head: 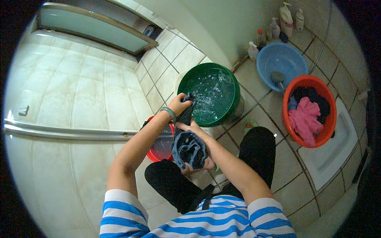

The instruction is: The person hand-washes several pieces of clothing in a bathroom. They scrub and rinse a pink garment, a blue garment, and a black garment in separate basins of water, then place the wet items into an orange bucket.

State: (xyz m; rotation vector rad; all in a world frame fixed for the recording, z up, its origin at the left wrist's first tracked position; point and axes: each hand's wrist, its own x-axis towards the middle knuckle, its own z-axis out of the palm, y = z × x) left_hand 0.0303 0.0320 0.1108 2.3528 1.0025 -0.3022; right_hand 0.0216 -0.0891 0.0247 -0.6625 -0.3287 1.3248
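Observation:
My left hand (pixel 179 104), with a green bangle at the wrist, grips one bunched end of a dark blue garment (pixel 190 146) at the near left rim of a green plastic basin (pixel 209 94). Water with some suds lies in that basin. Lower down the same garment, my right hand (pixel 190 127) is closed around its dark cloth. The garment's wider, open part hangs below my right hand between my knees. Pink cloth (pixel 209 163) shows beside its lower edge. A red basin (pixel 157 148) with cloudy liquid stands partly behind my left forearm.
To the right, an orange-red basin (pixel 334 119) holds pink and dark clothes, over the edge of a white squat toilet (pixel 342 148). A blue basin (pixel 303 64) with a shower head (pixel 277 77) in it touches that basin. Pump bottles (pixel 286 20) stand by the wall, near a hose (pixel 323 44).

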